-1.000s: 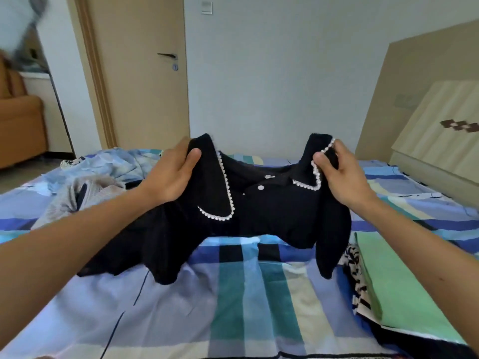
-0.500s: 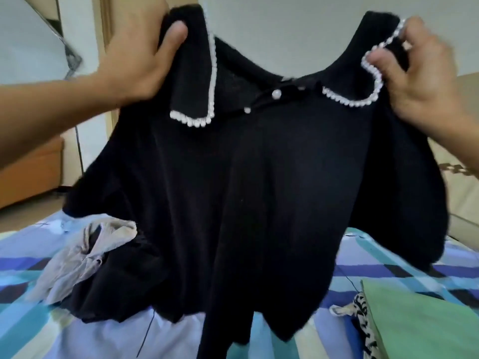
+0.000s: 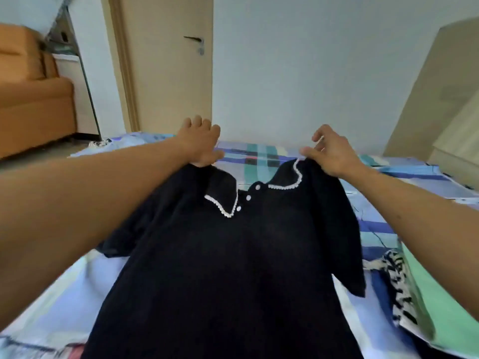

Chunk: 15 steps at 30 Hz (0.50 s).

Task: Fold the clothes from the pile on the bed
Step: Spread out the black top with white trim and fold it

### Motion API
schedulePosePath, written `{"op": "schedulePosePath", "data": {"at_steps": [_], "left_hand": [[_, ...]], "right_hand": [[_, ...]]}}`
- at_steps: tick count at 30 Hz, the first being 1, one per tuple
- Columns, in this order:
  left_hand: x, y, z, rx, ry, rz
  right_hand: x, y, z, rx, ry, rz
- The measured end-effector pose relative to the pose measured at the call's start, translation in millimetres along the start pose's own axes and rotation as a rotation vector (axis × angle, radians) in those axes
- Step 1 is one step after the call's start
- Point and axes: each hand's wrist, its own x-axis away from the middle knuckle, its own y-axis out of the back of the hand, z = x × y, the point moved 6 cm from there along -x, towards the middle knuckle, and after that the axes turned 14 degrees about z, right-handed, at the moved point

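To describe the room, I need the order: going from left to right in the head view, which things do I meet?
Orange sofa → door → left hand → black top → right hand → striped cloth → green folded cloth.

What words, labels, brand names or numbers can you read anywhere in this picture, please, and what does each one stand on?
None: no readable text appears anywhere in the picture.
The black garment shows only white collar trim and buttons, no visible tag or print.
The door, the wall and the checked bedsheet carry no writing.
The striped cloth bears a pattern only, no letters.
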Motion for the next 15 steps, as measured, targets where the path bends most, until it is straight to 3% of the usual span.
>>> {"op": "schedulePosePath", "data": {"at_steps": [2, 5, 9, 12, 15], "left_hand": [[-2.9, -38.0, -30.3, 0.042, -0.049, 0.061], [21.8, -89.8, -91.7, 0.146, -0.317, 0.131], [61.2, -156.4, -148.8, 0.317, -0.472, 0.298], [72.5, -197.8, -172.0, 0.386, -0.47, 0.464], [74.6, -219.4, -184.5, 0.399, -0.454, 0.535]], "right_hand": [[0.3, -46.7, -15.2, 0.074, -0.058, 0.139], [18.7, -100.4, -43.0, 0.187, -0.139, 0.369], [74.1, -143.1, -100.3, 0.056, -0.378, 0.551], [111.2, -159.1, -137.6, 0.038, -0.526, 0.593], [120.2, -156.2, -159.9, -0.099, -0.558, 0.494]]}}
